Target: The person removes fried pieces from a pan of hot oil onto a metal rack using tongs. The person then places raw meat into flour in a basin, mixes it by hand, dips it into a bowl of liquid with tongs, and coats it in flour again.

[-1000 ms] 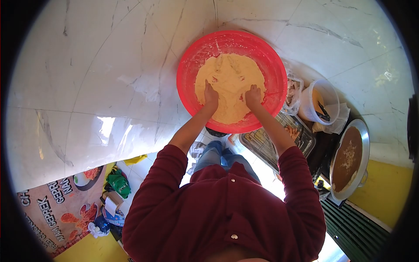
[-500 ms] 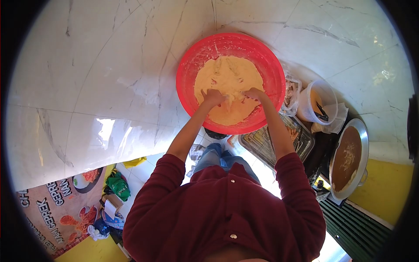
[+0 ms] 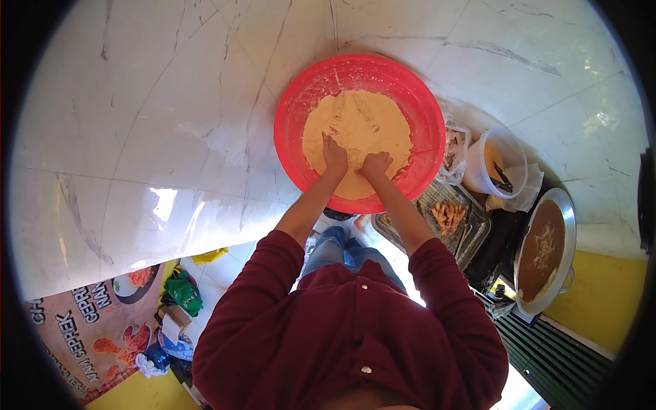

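Note:
A large red basin (image 3: 290,123) holds a bed of pale yellow flour (image 3: 362,126), with a few lumps near its far side. Over the flour's left part is my left hand (image 3: 334,154), its fingers partly apart and nothing visible in them. My right hand (image 3: 376,165) presses into the flour just to the right, its fingers curled, and flour hides what they may hold. The two hands are close together but apart.
Right of the basin are a bag of pale pieces (image 3: 454,154), a clear tub (image 3: 514,150) with black-handled tongs, and a wire-rack tray (image 3: 480,238) with fried pieces (image 3: 449,216). A wide pan of brown oil (image 3: 543,249) stands further right. Marbled tiles surround the basin.
Both hands have moved: the right one went left and down from the flour's right side, and the left one now points away from me. The fried pieces show more fully.

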The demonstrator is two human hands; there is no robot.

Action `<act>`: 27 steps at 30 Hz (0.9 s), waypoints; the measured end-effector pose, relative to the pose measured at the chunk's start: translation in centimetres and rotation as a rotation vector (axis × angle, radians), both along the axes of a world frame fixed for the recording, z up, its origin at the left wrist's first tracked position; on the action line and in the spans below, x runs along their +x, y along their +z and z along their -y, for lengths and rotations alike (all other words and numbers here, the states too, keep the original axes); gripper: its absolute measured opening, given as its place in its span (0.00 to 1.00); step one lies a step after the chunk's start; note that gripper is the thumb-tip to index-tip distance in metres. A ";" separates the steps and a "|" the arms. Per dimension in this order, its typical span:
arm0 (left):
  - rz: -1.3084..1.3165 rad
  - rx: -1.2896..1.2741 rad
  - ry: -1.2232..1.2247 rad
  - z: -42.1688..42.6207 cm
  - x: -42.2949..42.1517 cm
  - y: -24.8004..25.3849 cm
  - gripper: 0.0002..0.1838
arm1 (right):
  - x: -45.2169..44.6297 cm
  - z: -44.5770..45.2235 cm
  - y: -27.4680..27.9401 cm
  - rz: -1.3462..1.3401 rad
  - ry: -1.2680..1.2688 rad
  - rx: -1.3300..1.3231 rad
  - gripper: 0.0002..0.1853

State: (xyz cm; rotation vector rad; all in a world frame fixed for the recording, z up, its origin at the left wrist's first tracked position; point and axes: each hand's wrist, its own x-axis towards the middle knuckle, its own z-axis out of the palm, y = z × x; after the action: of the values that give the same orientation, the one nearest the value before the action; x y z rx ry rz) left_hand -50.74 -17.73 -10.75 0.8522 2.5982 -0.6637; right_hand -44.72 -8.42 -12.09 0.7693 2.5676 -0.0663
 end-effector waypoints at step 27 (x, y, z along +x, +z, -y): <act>-0.050 0.387 0.010 -0.2 -3.1 -0.6 0.26 | -3.8 -9.5 -1.8 -0.275 0.175 0.106 0.21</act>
State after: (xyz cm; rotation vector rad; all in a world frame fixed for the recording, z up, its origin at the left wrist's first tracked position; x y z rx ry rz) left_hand -53.87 -17.54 -11.39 0.9395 2.8215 -0.1781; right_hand -48.56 1.05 -13.86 0.6052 2.9095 0.0212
